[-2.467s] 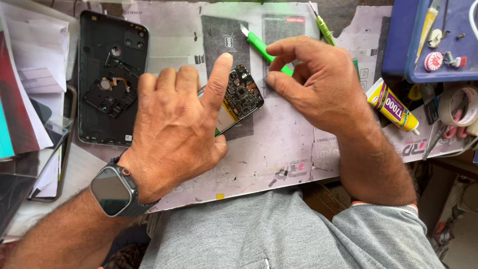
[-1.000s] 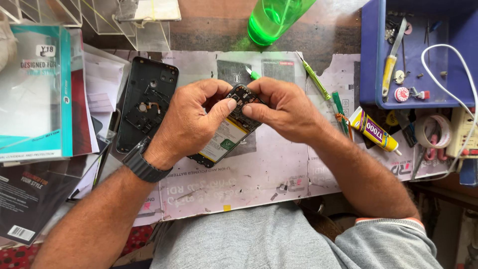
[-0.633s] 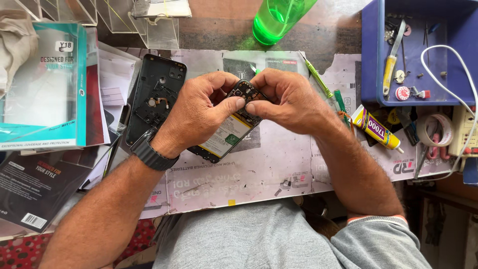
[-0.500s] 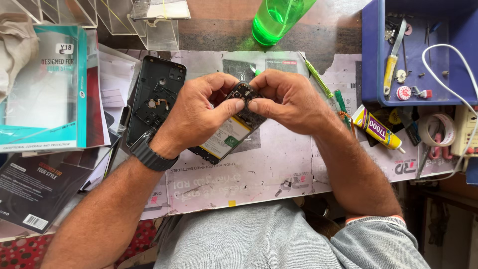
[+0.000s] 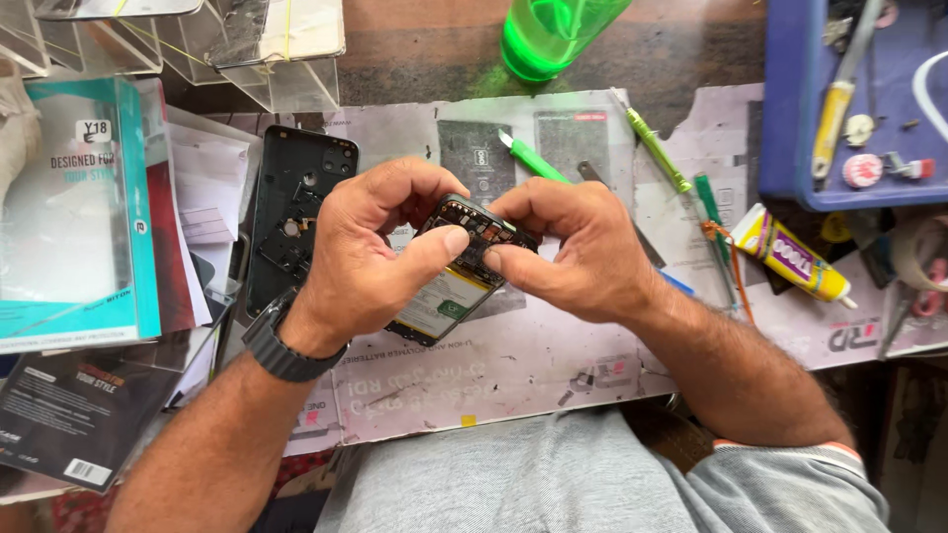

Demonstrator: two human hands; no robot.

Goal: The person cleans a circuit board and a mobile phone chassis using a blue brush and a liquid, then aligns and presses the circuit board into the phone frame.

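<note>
Head view | your left hand (image 5: pixel 365 252) and right hand (image 5: pixel 583 252) both pinch the opened phone (image 5: pixel 459 271) above the mat (image 5: pixel 513 365) | step: working its top-end board | next: likely steady thumb pressure, phone kept tilted, back cover (image 5: pixel 296 212) lying left.

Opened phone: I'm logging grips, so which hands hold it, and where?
Both. The left hand and right hand pinch the opened phone at its upper end, thumbs on the exposed circuit board.
</note>
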